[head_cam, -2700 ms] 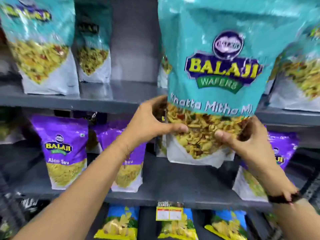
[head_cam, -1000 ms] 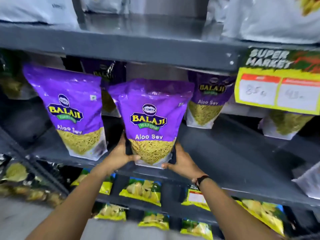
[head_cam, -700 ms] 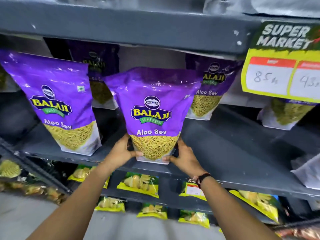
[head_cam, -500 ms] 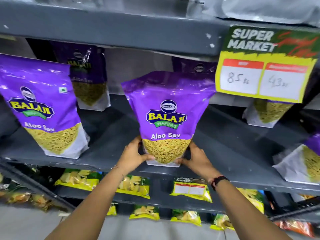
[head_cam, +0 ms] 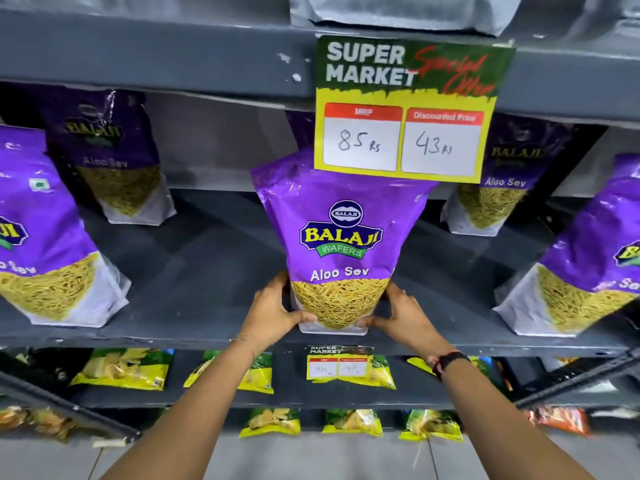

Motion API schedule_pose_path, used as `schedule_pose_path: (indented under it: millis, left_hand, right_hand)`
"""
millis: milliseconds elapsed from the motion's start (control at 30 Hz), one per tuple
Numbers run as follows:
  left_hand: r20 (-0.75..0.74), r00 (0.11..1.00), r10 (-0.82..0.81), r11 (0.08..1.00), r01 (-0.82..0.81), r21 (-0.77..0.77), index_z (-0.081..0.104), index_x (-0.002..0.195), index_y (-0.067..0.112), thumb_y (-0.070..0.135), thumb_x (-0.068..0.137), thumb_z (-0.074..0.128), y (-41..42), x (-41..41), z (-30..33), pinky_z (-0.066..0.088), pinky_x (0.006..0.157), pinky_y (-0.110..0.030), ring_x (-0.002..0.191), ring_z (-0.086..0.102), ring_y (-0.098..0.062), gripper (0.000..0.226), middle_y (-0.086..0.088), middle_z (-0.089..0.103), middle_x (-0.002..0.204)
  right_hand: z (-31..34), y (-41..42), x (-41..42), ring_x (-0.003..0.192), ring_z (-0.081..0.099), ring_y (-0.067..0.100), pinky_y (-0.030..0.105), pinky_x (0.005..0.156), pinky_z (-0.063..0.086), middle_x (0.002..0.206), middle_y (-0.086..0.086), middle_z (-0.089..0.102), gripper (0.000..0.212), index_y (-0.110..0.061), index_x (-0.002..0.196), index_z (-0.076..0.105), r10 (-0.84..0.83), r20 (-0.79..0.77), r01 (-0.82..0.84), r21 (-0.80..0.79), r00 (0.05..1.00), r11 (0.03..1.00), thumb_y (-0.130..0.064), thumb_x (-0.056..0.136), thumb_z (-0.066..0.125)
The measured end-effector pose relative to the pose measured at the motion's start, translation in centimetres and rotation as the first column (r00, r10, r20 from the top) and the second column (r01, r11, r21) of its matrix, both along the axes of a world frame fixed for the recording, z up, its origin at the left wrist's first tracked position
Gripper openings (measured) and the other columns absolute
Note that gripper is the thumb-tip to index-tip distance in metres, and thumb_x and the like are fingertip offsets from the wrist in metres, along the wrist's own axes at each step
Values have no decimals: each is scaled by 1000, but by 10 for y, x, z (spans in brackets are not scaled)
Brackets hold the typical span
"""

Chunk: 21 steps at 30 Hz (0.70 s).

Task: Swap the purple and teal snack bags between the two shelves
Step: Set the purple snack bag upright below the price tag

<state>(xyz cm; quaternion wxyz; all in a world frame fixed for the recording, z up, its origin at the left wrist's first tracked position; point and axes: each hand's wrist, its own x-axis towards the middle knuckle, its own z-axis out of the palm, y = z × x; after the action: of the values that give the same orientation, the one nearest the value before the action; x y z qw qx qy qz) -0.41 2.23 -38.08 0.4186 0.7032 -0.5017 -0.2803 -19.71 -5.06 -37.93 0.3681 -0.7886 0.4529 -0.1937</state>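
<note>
Purple Aloo Sev bag (head_cam: pixel 341 237) upright at frame centre, base at front edge of middle shelf (head_cam: pixel 194 271). Left hand (head_cam: pixel 273 315) and right hand (head_cam: pixel 403 315) clamp lower corners, fingers curled round base. Judged light, soft, crinkly film, slippery; contents crushable. Grip low at gusset, squeeze gently. Top edge touches or overlaps price card (head_cam: pixel 408 109).

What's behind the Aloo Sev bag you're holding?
Behind the held Aloo Sev bag, a sliver of another purple bag shows above it; the rest is covered.
</note>
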Motion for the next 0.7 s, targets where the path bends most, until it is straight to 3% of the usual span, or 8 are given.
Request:
schedule_pose_path:
  millis: [233, 400, 533, 700]
  left_hand:
    - [3, 1000, 1, 1000, -1, 15, 49, 108, 7, 7, 58, 80, 1, -5, 2, 39, 82, -26, 93, 52, -18, 59, -15, 63, 113]
    - [-24, 1000, 5, 1000, -5, 11, 48, 109, 7, 4, 59, 79, 2, -7, 1, 39, 84, -27, 96, 51, -18, 59, -15, 62, 114]
    - [-27, 1000, 6, 1000, -6, 10, 47, 110, 7, 3, 60, 78, 3, -8, 0, 39, 84, -28, 99, 51, -21, 59, -16, 61, 115]
    - [-38, 999, 2, 1000, -1, 11, 45, 113, 8, 4, 61, 77, 2, -10, -4, 39, 88, -30, 112, 51, -28, 61, -15, 58, 120]
  right_hand:
    - [2, 1, -3, 113, 55, 26, 45, 104, 35, 121, 8, 62, 59, -12, 118, 45, 10, -2, -10, 14, 1000, 1000, -16, 68, 75]
    - [1, 3, -5, 113, 54, 22, 25, 90, 37, 122, 7, 60, 61, -14, 122, 40, 17, 13, -18, 61, 1000, 998, -15, 71, 73]
    - [1, 4, -7, 114, 54, 25, 31, 93, 40, 124, 7, 60, 62, -15, 124, 38, 19, 14, -20, 77, 1000, 997, -17, 72, 72]
    - [3, 5, -7, 117, 51, 25, 26, 91, 36, 128, 8, 56, 64, -15, 128, 33, 21, 10, -22, 99, 1000, 995, -17, 75, 69]
